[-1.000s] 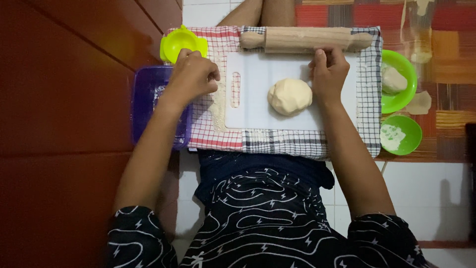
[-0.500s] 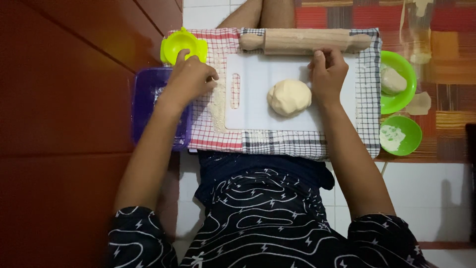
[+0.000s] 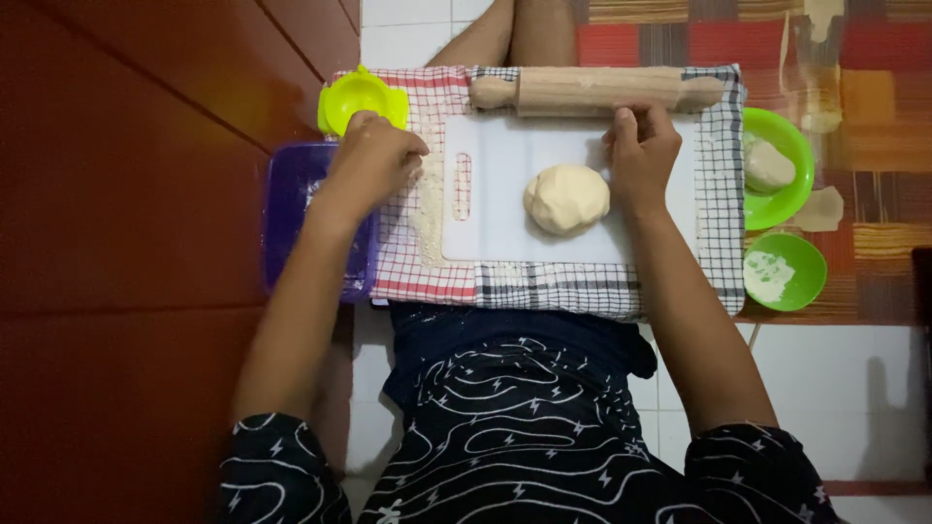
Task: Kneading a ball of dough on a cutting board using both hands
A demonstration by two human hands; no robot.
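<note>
A pale dough ball (image 3: 567, 198) rests on a white cutting board (image 3: 495, 209), which lies on a checked cloth (image 3: 553, 287). My right hand (image 3: 642, 155) rests flat on the board just right of the dough, fingertips near the wooden rolling pin (image 3: 594, 89) at the board's far edge. My left hand (image 3: 377, 161) hovers with curled fingers over the cloth's left edge, beside scattered flour (image 3: 428, 206) and above the purple container (image 3: 289, 209). Whether it pinches flour is unclear.
A yellow-green round mould (image 3: 355, 95) sits at the cloth's far left corner. Two green bowls stand to the right: one with a dough piece (image 3: 777, 167), one with flour (image 3: 782, 270). A red-brown wall or door lies to the left.
My left hand has shifted slightly toward the board, over the floured cloth. My right hand and the dough have stayed put.
</note>
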